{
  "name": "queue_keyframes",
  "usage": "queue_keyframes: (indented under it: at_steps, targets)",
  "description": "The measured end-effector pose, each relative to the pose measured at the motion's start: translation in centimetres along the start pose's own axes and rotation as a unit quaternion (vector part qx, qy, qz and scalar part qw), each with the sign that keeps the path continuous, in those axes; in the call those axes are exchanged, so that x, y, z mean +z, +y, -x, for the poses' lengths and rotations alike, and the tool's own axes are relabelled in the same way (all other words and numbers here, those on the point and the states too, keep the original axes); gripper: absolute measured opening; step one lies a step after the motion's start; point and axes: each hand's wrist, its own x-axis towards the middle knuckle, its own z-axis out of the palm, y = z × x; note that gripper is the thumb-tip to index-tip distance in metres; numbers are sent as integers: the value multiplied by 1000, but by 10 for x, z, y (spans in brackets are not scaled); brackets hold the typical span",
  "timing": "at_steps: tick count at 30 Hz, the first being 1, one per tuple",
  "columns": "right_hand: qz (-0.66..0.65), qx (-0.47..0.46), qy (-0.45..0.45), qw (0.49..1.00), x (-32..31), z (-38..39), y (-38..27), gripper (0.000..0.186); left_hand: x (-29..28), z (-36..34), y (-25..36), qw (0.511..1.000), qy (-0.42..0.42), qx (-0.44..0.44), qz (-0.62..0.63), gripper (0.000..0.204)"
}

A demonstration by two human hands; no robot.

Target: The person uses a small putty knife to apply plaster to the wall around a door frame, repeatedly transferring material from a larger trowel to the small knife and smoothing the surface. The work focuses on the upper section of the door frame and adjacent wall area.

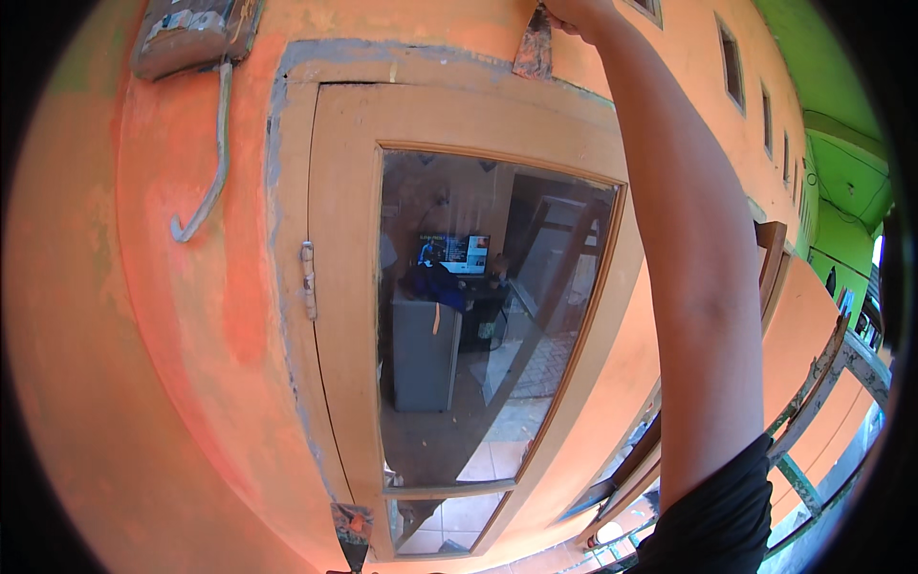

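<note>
My right arm reaches up from a black sleeve, and my right hand [577, 13] is partly cut off by the top edge. Its fingers are closed around a putty knife [534, 50], whose wide, stained blade points down against the orange wall just above the door frame. At the bottom edge is a second putty knife [354, 524], with orange filler or paint on its blade and a dark neck below. Whatever holds its handle is out of the picture, and my left hand does not show.
Ahead stands a tan door [344, 239] with a glass pane [488, 383] and grey filler round its frame. A bent pipe [222, 143] hangs from a box [196, 38] on the orange wall at left. A rusty metal frame [813, 383] is at right.
</note>
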Motion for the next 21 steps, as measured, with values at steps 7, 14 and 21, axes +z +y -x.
queue_keyframes:
  at_steps: [7, 14, 21]
  targets:
    - [39, -19, 33, 999, 10, -11, 1, 42, -1, -5, -9, 1000, 19, -22, -3, 29]
    - [-1, 4, 39, 999, 3, -4, -1, 42, -2, -10, -21, 1000, 13, -9, 6, 29]
    - [-41, -19, 115, 992, -14, -8, -6, 40, -2, -11, -17, 999, 17, -27, 8, 30]
